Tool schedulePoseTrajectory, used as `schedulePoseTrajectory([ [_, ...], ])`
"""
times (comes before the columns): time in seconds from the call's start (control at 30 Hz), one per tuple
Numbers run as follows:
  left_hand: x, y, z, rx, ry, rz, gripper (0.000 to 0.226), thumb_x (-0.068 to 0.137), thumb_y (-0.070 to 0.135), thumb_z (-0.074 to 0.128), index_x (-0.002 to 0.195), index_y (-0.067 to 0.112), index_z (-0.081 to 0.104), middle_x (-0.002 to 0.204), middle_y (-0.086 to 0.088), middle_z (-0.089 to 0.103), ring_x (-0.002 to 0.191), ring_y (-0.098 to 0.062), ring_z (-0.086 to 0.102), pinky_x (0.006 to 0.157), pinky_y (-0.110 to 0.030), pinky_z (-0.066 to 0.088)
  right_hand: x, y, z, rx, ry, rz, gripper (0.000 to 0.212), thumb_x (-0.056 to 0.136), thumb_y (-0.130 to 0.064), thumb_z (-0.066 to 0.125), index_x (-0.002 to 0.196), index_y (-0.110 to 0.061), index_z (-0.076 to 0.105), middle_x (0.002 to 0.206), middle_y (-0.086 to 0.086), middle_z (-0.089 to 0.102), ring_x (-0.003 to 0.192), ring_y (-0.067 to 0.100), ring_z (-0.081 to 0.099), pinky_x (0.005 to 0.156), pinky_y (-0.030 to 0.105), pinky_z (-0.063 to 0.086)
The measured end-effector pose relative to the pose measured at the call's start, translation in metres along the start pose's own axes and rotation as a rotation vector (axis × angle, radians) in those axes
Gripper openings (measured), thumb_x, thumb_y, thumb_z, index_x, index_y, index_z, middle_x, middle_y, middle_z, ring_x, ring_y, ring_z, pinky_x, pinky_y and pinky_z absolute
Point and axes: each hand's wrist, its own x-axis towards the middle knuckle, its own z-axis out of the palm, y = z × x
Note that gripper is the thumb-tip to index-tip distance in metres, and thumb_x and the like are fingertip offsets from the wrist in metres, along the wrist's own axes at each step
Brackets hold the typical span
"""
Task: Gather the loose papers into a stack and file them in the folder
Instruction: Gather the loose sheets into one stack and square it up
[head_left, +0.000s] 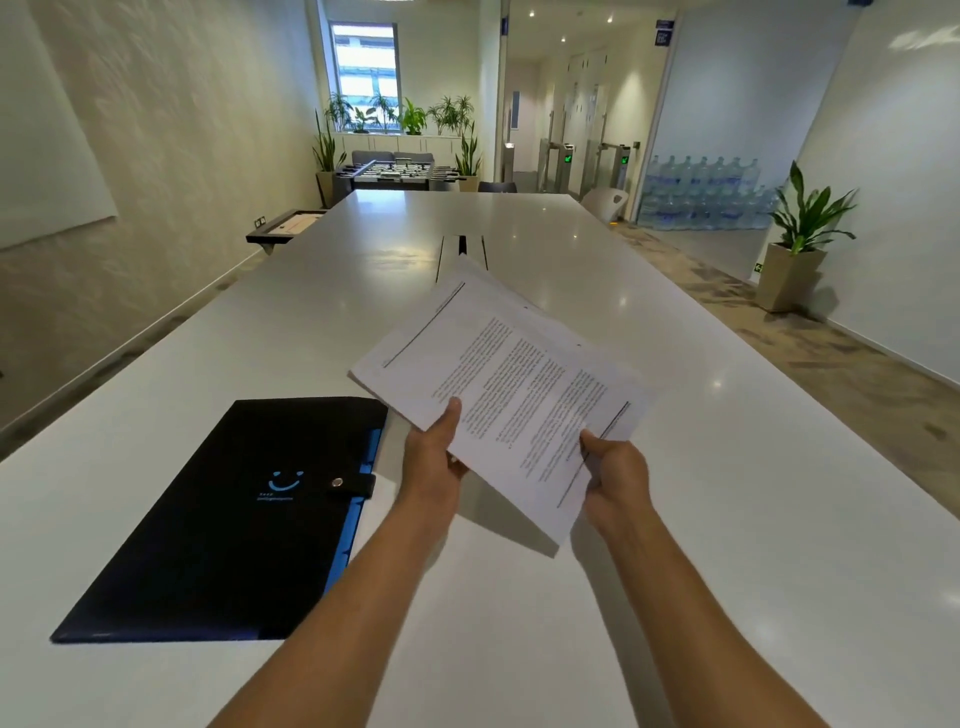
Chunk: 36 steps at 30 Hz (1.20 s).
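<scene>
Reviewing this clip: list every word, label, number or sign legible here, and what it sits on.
None can be read as words.
Papers held in both hands: printed paragraphs, too blurred to read.
Black folder: blue smile logo with small text beneath, too small to read.
Blue wall sign by the corridor: too small to read.
Turnstiles: green arrow lights, no words.

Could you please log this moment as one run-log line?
papers: held above table | left hand, right hand: gripping papers | folder: closed, snapped
</scene>
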Motion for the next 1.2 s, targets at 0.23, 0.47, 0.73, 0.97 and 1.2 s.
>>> schedulePoseTrajectory([
  [0.23, 0.01, 0.014, 0.016, 0.064, 0.19, 0.233, 0.032, 0.097, 0.022, 0.059, 0.127, 0.031, 0.057, 0.116, 0.001, 0.07, 0.101, -0.016, 0.07, 0.083, -0.041, 0.059, -0.004, 0.031, 0.006, 0.049, -0.06, -0.042, 0.036, 0.089, 0.009, 0.053, 0.116, -0.011, 0.067, 0.112, 0.012, 0.072, 0.102, 0.031, 0.067, 0.088, 0.049, 0.055],
  [0.47, 0.021, 0.053, 0.008, 0.408, -0.011, 0.453, 0.019, 0.097, 0.024, 0.058, 0.113, 0.033, 0.063, 0.106, 0.006, 0.073, 0.097, -0.015, 0.071, 0.073, -0.028, 0.059, 0.007, -0.008, 0.001, -0.354, 0.006, -0.245, 0.054, 0.08, -0.005, 0.073, 0.126, -0.019, 0.047, 0.12, 0.011, 0.06, 0.102, 0.026, 0.062, 0.079, 0.038, 0.053],
  [0.73, 0.02, 0.06, 0.012, 0.574, -0.217, 0.499, 0.017, 0.097, 0.027, 0.057, 0.113, 0.031, 0.061, 0.107, 0.007, 0.073, 0.096, -0.016, 0.071, 0.071, -0.027, 0.059, 0.001, -0.05, 0.028, -0.636, -0.344, -0.55, 0.031, 0.089, -0.019, 0.067, 0.116, -0.023, 0.052, 0.114, -0.002, 0.067, 0.102, 0.018, 0.067, 0.083, 0.036, 0.058],
  [0.97, 0.019, 0.063, 0.014, 0.507, -0.194, 0.542, 0.018, 0.093, 0.026, 0.057, 0.111, 0.022, 0.061, 0.101, 0.0, 0.073, 0.092, -0.022, 0.071, 0.069, -0.028, 0.058, -0.011, -0.053, 0.038, -0.605, -0.339, -0.728, 0.018, 0.089, -0.027, 0.06, 0.104, -0.03, 0.051, 0.108, -0.003, 0.067, 0.096, 0.017, 0.068, 0.074, 0.03, 0.059],
  [1.2, 0.02, 0.032, -0.002, 0.478, 0.001, 0.489, 0.022, 0.085, 0.028, 0.056, 0.106, 0.025, 0.054, 0.105, -0.006, 0.066, 0.092, -0.023, 0.069, 0.068, -0.028, 0.058, -0.007, -0.02, 0.021, -0.661, -0.334, -0.642, 0.027, 0.081, -0.021, 0.057, 0.106, -0.03, 0.05, 0.107, -0.006, 0.064, 0.095, 0.012, 0.066, 0.069, 0.027, 0.058],
])
